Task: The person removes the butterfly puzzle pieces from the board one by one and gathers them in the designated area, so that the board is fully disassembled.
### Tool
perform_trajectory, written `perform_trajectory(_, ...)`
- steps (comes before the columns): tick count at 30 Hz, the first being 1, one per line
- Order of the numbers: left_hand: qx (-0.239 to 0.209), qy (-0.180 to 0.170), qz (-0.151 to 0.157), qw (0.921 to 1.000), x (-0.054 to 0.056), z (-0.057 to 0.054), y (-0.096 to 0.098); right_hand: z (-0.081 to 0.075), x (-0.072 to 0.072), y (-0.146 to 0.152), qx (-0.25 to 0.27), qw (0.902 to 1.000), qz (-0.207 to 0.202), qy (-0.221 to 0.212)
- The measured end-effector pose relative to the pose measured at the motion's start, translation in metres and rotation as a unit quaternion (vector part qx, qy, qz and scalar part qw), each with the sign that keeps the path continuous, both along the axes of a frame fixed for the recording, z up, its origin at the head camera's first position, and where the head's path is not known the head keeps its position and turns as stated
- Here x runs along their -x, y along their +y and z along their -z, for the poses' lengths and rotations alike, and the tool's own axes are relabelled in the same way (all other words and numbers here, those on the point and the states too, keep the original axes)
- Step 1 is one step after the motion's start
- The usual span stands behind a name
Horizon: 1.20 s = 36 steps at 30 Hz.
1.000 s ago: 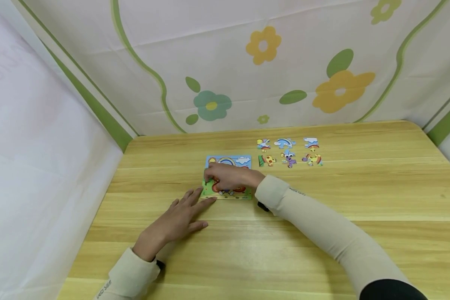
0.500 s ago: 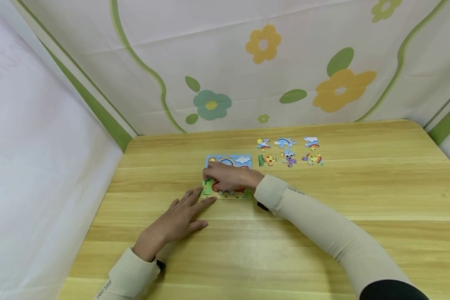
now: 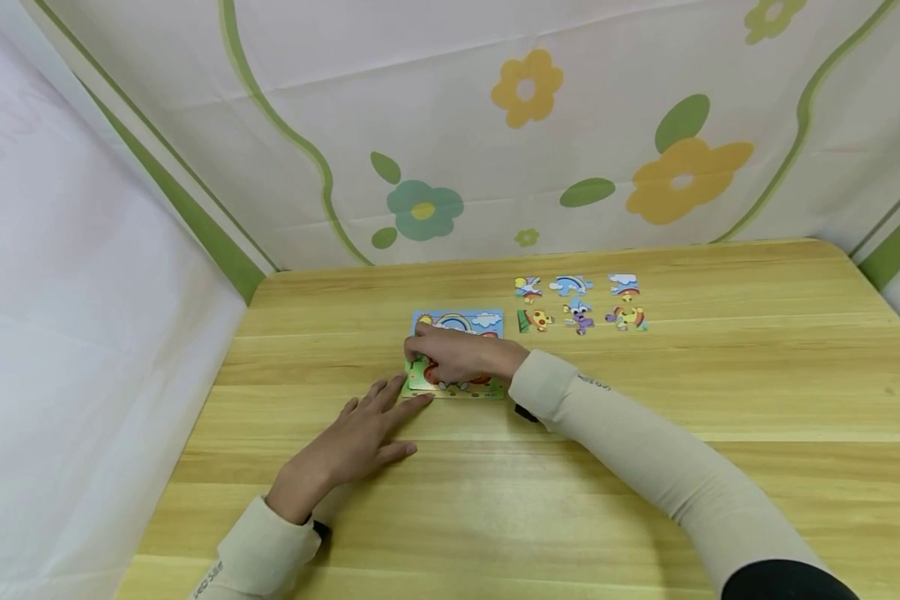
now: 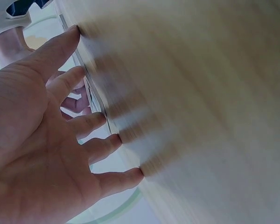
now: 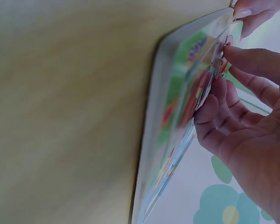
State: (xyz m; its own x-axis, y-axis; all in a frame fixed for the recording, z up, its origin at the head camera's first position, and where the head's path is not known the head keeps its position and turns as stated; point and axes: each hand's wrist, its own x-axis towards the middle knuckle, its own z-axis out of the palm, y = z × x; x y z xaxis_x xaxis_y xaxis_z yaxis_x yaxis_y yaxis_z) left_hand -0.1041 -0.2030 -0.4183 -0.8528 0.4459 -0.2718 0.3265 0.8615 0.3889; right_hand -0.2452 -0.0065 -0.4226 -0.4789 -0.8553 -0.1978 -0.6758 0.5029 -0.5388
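Note:
In the head view a picture puzzle board (image 3: 495, 323) with a sun, rainbow and cloud lies on the table. Across its left half my right hand (image 3: 453, 352) reaches, fingers curled down. Thumb and fingers pinch a green-edged puzzle piece (image 3: 418, 379) at the board's lower left; the hand hides much of it. The right wrist view shows the right hand (image 5: 252, 112) bent at the board's face, its thumb touching the surface. My left hand (image 3: 352, 437) lies spread on the table, fingertips at the board's lower-left corner. In the left wrist view the left hand's (image 4: 51, 126) fingertips rest on the tabletop.
Loose puzzle pieces, among them a rainbow piece (image 3: 571, 286) and a purple piece (image 3: 579, 317), lie in two rows right of the board. A printed cloth (image 3: 450, 125) hangs behind the wooden table (image 3: 570, 500), and a white cloth (image 3: 82, 333) at its left.
My right hand's fingers have shifted slightly left over the board, and the green-edged part beneath them sits a little differently. The left hand and the loose pieces have stayed put.

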Motion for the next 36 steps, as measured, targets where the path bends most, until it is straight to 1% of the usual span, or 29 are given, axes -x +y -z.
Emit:
perform_trajectory(7,-0.002,-0.004,-0.002,1.0000,-0.0003,-0.0001,-0.0002,-0.0016,-0.0007,0.0009,0.003,1.0000,-0.002,0.004)
perform_trajectory(18,0.000,0.000,0.000,1.0000,0.0001,0.0020,-0.0005,-0.0030,-0.0015,0.0004,0.006,1.0000,0.001,0.004)
perform_trajectory(27,-0.003,-0.001,-0.002,1.0000,-0.0005,0.0013,0.0003,-0.0024,-0.0020,-0.0017,0.002,0.9999,0.004,0.015)
perform_trajectory(36,-0.008,0.002,-0.001,1.0000,-0.0014,-0.0001,0.0012,-0.0050,-0.0062,-0.0037,-0.012,0.9996,0.021,0.017)
